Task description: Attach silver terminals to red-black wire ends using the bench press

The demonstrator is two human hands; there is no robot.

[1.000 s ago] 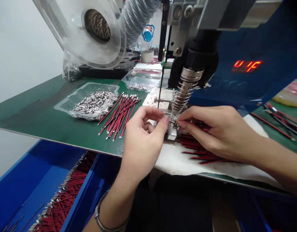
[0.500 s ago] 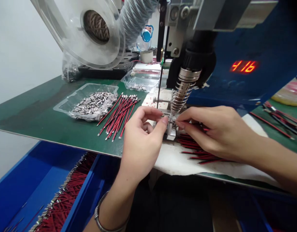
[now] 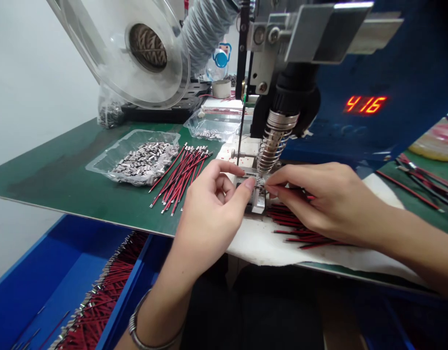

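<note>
My right hand [image 3: 322,197] pinches a thin red and black wire [image 3: 310,197]; its fingertips are at the small metal fixture [image 3: 259,201] under the machine's soldering head. The wire's far end is hidden by the fingers. On the fixture's left side is my left hand [image 3: 218,209], fingers curled, thumb and index tips close together against the metal. Whatever lies between those tips is too small to make out. Just above the fixture stands the spring-wrapped soldering head [image 3: 277,138]. Loose red and black wires [image 3: 296,228] lie beneath my right hand on a white cloth [image 3: 260,245].
Left on the green table [image 3: 56,170] are a clear tray [image 3: 99,163] of metal connectors and a pile of red-black wires [image 3: 180,177]. A blue bin [image 3: 59,257] below holds many wires with connectors. A fume hood [image 3: 117,58] hangs above. The blue machine [image 3: 329,131] displays 416.
My view has shifted slightly. The left forearm sits a little further left, while the fingertips of both hands stay at the fixture. The right hand keeps its pinch on the wire.
</note>
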